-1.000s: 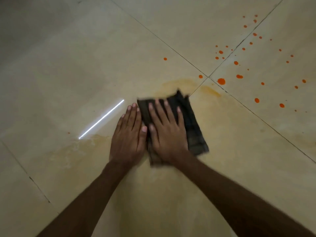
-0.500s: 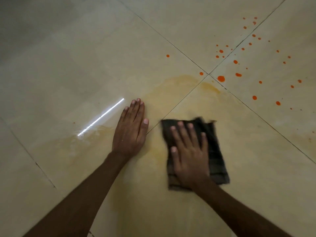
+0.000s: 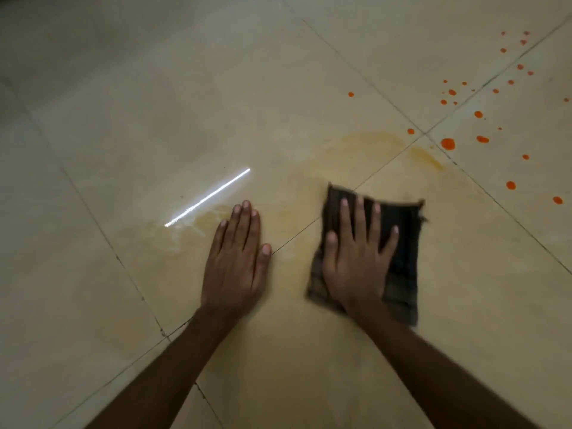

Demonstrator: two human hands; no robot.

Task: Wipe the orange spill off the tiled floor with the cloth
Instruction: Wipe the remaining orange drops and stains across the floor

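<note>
The right hand [image 3: 356, 261] lies flat on the cloth [image 3: 402, 243], its grip released: five straight, spread fingers [image 3: 359, 212] press down and none curl round the fabric. The cloth is one dark, roughly rectangular folded piece with a faint woven check, frayed corners and blurred edges. It lies on the floor [image 3: 123, 119] at four o'clock from the middle of the view. At nine o'clock from it, apart from it, the left hand [image 3: 235, 261] rests palm down on bare tile, its grip also released, fingers straight and close together. The floor is glossy beige square tile with thin dark grout lines. A pale orange-yellow smear [image 3: 371, 144] spreads at twelve o'clock from the cloth. Roughly two dozen round, bright orange drops [image 3: 448, 144] dot the tiles toward two o'clock. One white streak of reflected light [image 3: 207, 198] lies at eleven o'clock from the left hand.
</note>
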